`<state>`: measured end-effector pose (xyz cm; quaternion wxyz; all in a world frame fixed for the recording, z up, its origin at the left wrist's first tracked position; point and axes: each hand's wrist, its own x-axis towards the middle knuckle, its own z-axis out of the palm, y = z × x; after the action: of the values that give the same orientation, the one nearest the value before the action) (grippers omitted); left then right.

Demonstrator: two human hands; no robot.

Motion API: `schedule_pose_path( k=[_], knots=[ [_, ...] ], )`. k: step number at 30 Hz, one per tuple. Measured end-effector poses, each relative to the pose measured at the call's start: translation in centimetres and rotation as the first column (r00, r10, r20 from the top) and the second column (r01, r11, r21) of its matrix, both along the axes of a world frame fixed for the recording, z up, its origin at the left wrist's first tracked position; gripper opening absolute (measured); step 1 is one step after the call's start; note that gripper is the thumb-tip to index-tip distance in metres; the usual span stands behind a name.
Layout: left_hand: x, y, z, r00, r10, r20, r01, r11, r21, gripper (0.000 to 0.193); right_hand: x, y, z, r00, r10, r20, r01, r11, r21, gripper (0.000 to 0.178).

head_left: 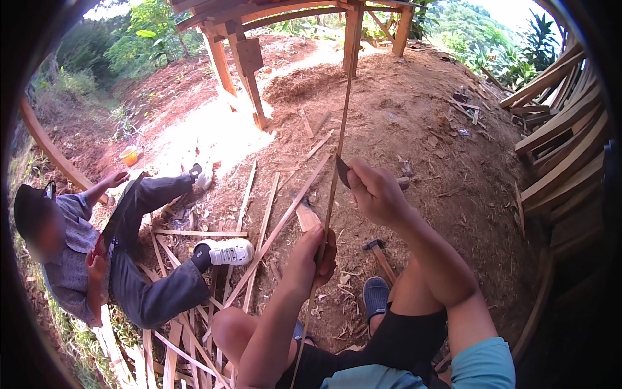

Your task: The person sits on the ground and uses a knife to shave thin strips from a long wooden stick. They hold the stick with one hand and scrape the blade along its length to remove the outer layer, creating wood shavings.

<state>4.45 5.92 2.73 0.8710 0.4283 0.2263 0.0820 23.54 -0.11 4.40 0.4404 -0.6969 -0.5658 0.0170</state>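
Note:
A long thin wooden strip (341, 123) runs from my lap up toward the posts of a timber frame. My left hand (312, 258) is closed around its lower part. Higher up, my right hand (379, 196) grips a knife by its handle, the end of which sticks out past the fist. The knife's dark blade (341, 171) lies against the strip. A pale piece of wood (308, 217) lies on the ground just beyond my left hand, partly hidden by it. By my foot is a hammer (383, 262) with a wooden handle.
At the left sits another person (71, 243) holding a dark flat blade with a red handle. Loose wooden strips (259, 243) are strewn between us. Stacked boards (564, 149) stand at the right. Ahead rises a timber frame (249, 84). An orange container (129, 155) lies far left.

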Motion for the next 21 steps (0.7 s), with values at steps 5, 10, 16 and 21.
schedule_pose_path(
  k=[5,10,16,21],
  knots=[
    [0.1,-0.4,0.0,1.0,-0.013,-0.008,0.014,0.999,0.051,0.037,0.2,0.2,-0.2,0.985,-0.041,0.165,0.03,0.997,0.069,0.015],
    [-0.2,0.0,-0.1,1.0,0.029,-0.001,-0.029,0.997,0.07,0.038,-1.5,0.1,0.1,0.91,-0.043,0.413,0.017,0.998,0.066,0.012],
    [-0.5,-0.4,0.0,1.0,0.014,-0.009,-0.013,0.994,0.108,0.038,-1.2,0.1,-0.2,0.927,-0.105,0.361,0.087,0.994,0.065,0.012],
    [-0.6,-0.9,0.6,0.998,0.038,-0.042,-0.032,0.989,0.144,0.039,-0.9,0.2,0.6,0.902,-0.151,0.404,0.131,0.988,0.077,0.013]
  ],
)
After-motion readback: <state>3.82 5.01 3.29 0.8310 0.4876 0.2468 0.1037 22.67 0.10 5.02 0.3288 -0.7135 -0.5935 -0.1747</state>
